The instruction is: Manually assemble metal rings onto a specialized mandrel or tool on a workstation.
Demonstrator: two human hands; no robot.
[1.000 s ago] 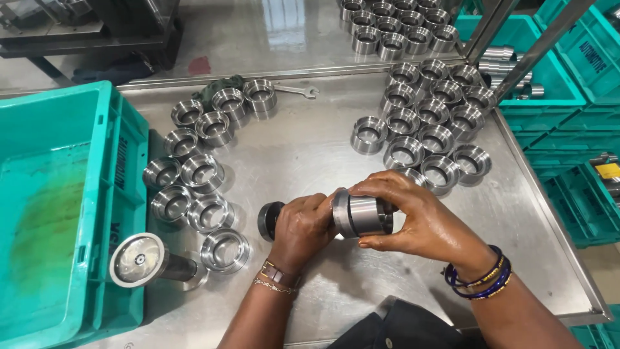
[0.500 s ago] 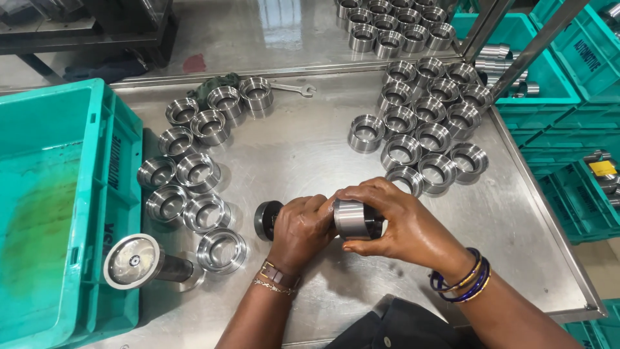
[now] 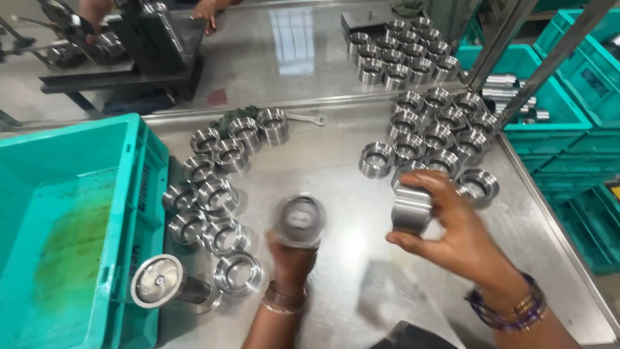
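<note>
Steel ring (image 3: 411, 208) (smooth, cylindrical) in right hand (image 3: 455, 239).

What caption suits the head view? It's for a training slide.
Left hand lifts a round plug; right hand grips a metal ring over the steel table.

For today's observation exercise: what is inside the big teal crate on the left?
The teal crate shows a bare floor with a yellow-green stain and no parts in the visible area. Its near and left portions run out of frame, so those cannot be checked.
</note>
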